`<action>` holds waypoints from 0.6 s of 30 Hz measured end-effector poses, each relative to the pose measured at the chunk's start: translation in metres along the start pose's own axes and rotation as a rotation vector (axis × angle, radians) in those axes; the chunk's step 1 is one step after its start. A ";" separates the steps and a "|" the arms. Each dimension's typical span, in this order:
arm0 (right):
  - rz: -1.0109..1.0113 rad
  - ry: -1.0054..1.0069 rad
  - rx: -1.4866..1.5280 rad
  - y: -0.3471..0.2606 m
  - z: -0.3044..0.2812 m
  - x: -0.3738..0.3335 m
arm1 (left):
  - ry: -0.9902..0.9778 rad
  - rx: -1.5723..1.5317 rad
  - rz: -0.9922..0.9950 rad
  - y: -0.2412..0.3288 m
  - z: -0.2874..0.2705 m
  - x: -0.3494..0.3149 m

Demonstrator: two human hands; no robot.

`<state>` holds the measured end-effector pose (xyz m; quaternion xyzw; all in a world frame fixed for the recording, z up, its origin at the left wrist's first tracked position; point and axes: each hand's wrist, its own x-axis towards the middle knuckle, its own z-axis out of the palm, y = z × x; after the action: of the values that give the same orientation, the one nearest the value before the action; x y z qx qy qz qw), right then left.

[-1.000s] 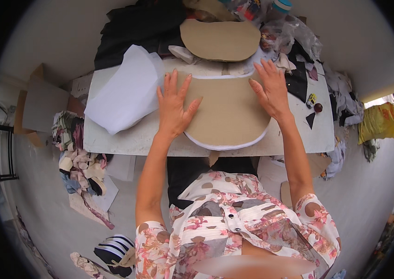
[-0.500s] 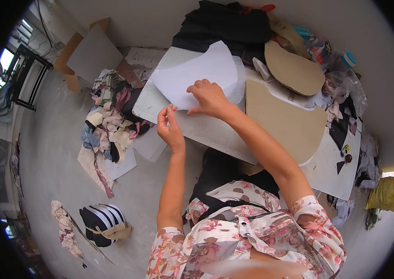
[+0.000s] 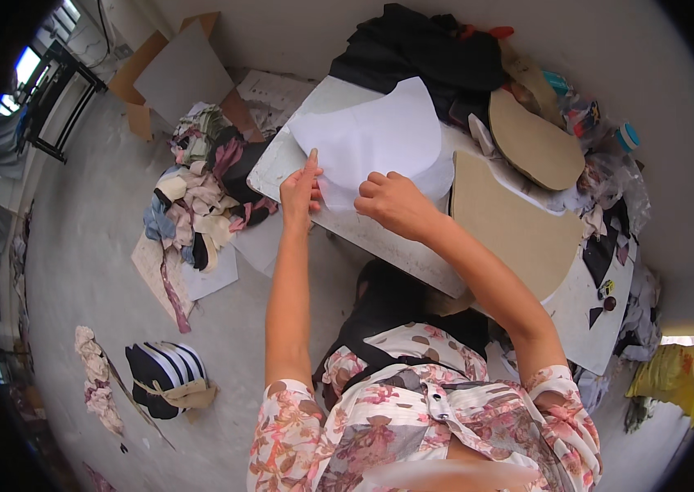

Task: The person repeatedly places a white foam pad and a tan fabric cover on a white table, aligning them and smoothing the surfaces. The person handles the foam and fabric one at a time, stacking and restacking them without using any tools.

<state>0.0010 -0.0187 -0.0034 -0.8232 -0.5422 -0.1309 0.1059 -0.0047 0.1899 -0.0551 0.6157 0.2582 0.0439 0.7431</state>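
Note:
Thin white sheets (image 3: 400, 123) cut with curved edges lie on the pale tabletop in front of me, with a translucent layer showing along their lower side. My left hand (image 3: 301, 193) is at the near left edge of the sheets, thumb pointing up along it and fingers curled beneath, closed on the translucent sheet (image 3: 337, 197). To its right, my right hand (image 3: 396, 205) has its fingers bent together at the sheet's near edge, pinching it. The right fingertips are partly hidden. Just right of that hand lies a large tan curved panel (image 3: 511, 230).
Another tan panel (image 3: 535, 139) lies farther back, near black fabric (image 3: 416, 49). Plastic bags and a blue-lidded jar (image 3: 627, 138) crowd the table's right side. Fabric scraps (image 3: 199, 197) cover the floor at left, by an open cardboard box (image 3: 183, 74). A tied bundle (image 3: 168, 381) sits nearer.
My right hand has gone from spread over the white sheets to closed at their near edge. My left thumb has shifted up along the left edge. The whole view has shifted slightly.

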 end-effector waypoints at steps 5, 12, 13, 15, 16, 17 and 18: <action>-0.070 0.001 0.050 -0.010 -0.004 -0.014 | 0.173 -0.251 0.008 -0.003 0.009 -0.012; 0.091 0.154 0.242 -0.014 -0.033 -0.014 | -0.015 0.113 0.244 -0.008 -0.017 -0.020; 0.101 0.219 0.290 -0.010 -0.045 -0.009 | 0.001 0.293 0.422 0.010 -0.009 -0.040; 0.112 0.356 0.396 -0.006 -0.061 0.007 | -0.006 0.556 0.806 0.043 0.001 -0.079; 0.093 0.337 0.431 -0.004 -0.064 0.014 | -0.037 0.630 1.015 0.058 0.007 -0.095; 0.066 0.317 0.469 -0.003 -0.065 0.022 | -0.061 0.701 1.226 0.068 0.010 -0.108; 0.039 0.295 0.503 0.001 -0.067 0.026 | -0.082 0.693 1.280 0.077 0.012 -0.119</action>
<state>0.0044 -0.0180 0.0684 -0.7536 -0.5203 -0.1085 0.3868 -0.0823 0.1517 0.0581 0.8473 -0.1814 0.3625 0.3432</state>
